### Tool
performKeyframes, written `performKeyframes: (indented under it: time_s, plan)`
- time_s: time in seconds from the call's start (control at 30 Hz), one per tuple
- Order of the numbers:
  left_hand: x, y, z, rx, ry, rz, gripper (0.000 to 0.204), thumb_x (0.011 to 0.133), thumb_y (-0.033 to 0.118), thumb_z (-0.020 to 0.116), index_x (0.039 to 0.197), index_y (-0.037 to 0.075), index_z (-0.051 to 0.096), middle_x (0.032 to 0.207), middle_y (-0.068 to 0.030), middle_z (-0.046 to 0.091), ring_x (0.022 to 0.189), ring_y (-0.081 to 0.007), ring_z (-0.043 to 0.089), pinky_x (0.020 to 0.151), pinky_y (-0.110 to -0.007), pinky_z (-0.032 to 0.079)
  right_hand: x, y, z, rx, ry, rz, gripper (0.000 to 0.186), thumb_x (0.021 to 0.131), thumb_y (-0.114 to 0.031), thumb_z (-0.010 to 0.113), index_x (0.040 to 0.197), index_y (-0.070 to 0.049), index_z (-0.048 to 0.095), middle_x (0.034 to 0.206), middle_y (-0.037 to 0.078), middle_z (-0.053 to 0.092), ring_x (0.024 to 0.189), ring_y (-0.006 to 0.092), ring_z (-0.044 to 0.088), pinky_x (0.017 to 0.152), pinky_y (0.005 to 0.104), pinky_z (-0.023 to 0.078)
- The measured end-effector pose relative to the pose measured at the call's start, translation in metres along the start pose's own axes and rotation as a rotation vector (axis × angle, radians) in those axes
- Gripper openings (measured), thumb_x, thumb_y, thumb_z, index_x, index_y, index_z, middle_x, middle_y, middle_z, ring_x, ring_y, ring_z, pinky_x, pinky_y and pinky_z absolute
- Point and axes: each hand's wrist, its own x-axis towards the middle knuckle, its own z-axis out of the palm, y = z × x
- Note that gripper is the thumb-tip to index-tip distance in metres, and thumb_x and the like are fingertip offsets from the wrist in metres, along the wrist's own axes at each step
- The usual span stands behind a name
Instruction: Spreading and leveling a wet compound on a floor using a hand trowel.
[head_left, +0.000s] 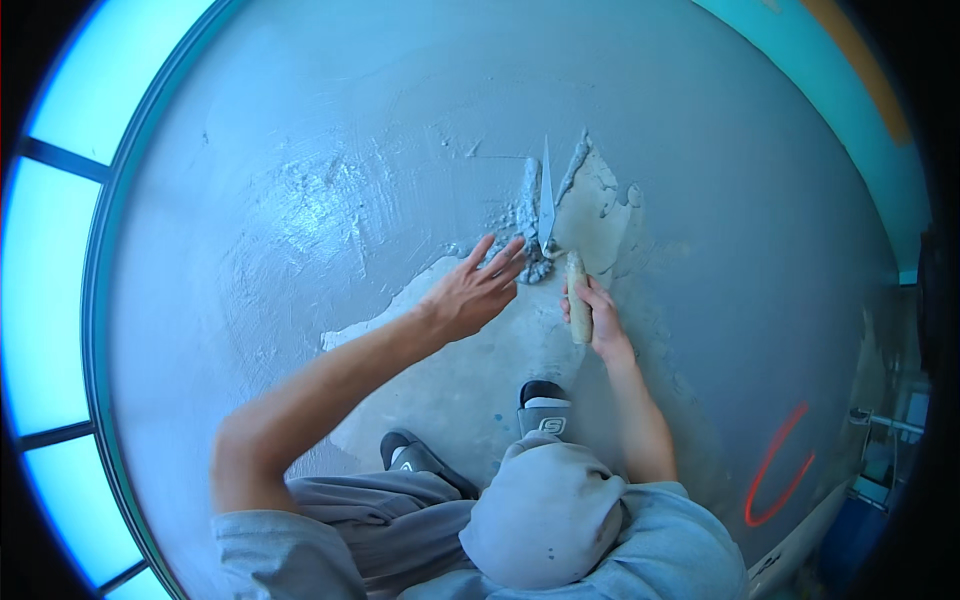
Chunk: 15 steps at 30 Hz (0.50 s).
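- Our right hand [598, 318] has its grip wrapped tight around the wooden handle of a trowel [546, 200]. The narrow, pointed steel blade stands on edge and points away from us, over the floor [300, 120].
- Our left hand [472, 292] is spread, fingers fanned and pinching nothing. It hovers just above the floor beside the trowel's neck; we cannot tell whether the fingertips touch.
- A ridge of wet grey mortar [527, 215] lies along the blade's left side, lumpy and coarse.
- To do this well, we judge the blade should be laid lower, at a shallow angle, and drawn steadily through the ridge, so it spreads thin and feathers into the finished coat.
- The coated floor is smooth, glossy and blue-grey, with faint sweep marks.
- The bare patch [480, 370] under our sandalled feet [545, 408] is pale, matt and ragged at its edge.
- A red painted mark [780, 465] sits well off to the right.
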Motion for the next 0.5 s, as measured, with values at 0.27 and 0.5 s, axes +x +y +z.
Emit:
performKeyframes:
  time_s: [0.27,0.5]
  plan:
    - [-0.133,0.039,0.061,-0.704,-0.113,-0.262,0.020,0.081,0.012,0.054,0.100,0.006,0.056,0.091,-0.0110,0.057,0.079,-0.0296,0.059,0.078,-0.040,0.048,-0.026,0.016,0.033,-0.651,-0.206,0.278,0.035,0.082,-0.017,0.062,0.109,-0.002,0.046,0.072,0.002,0.051,0.050,0.0093,0.049,0.042,0.0245,0.042]
    - [-0.160,0.111,0.109,-0.988,-0.058,-0.592,0.027,0.080,0.015,0.056,0.106,0.009,0.051,0.114,-0.0112,0.050,0.080,-0.0310,0.059,0.069,-0.041,0.049,0.006,-0.014,0.007,-0.909,-0.231,0.365,0.039,0.084,-0.022,0.061,0.113,-0.002,0.046,0.069,0.002,0.051,0.051,0.0079,0.049,0.043,0.0237,0.043]
